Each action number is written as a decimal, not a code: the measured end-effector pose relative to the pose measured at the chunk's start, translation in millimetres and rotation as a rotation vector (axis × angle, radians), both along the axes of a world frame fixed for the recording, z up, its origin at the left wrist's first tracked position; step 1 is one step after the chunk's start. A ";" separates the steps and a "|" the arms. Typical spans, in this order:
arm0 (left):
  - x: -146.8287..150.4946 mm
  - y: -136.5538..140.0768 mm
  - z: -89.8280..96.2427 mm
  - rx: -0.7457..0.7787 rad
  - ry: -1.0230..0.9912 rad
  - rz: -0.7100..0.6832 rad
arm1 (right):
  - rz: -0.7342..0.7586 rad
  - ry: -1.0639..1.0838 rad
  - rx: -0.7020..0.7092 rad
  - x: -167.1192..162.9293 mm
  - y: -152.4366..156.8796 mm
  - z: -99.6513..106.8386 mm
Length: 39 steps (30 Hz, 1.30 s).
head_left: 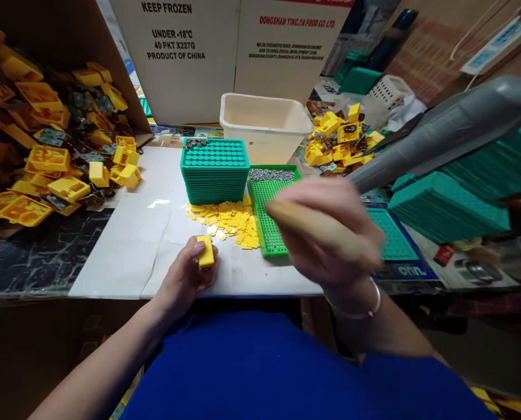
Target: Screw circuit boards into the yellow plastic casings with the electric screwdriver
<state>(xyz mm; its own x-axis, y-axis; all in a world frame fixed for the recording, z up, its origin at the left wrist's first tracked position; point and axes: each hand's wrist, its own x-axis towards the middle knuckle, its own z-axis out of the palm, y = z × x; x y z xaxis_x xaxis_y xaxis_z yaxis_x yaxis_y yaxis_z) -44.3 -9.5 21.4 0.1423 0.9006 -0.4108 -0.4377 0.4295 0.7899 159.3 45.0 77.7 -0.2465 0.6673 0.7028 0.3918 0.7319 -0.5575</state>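
Observation:
My left hand (pixel 186 271) is closed round a small yellow plastic case (pixel 205 252), held just above the white work surface near its front edge. My right hand (pixel 330 227), smeared by motion, is raised over the right side of a green perforated tray (pixel 271 213). Whether its fingers hold anything cannot be made out. Small silvery metal parts (pixel 272 174) lie at the tray's far end. Left of the tray, thin yellow plastic pieces (pixel 231 221) are heaped in front of a stack of teal trays (pixel 215 169).
A cream plastic bin (pixel 264 125) stands behind the trays, before a large white carton (pixel 225 58). Yellow cases with circuit parts fill a cardboard box (pixel 115 35) at left; another yellow pile (pixel 341 140) lies right. A grey bar-like object (pixel 444 128) slants in from the right.

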 end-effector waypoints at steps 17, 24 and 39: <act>-8.2 8.4 -24.7 0.070 -0.101 0.006 | 0.018 -0.844 -0.042 -89.6 176.0 8.7; -10.5 7.0 -22.8 0.074 -0.137 0.007 | 0.084 -0.832 -0.084 -90.3 183.2 12.5; -24.3 -18.5 2.4 -0.041 -0.244 -0.014 | -0.139 -0.862 -0.162 -110.4 177.1 13.6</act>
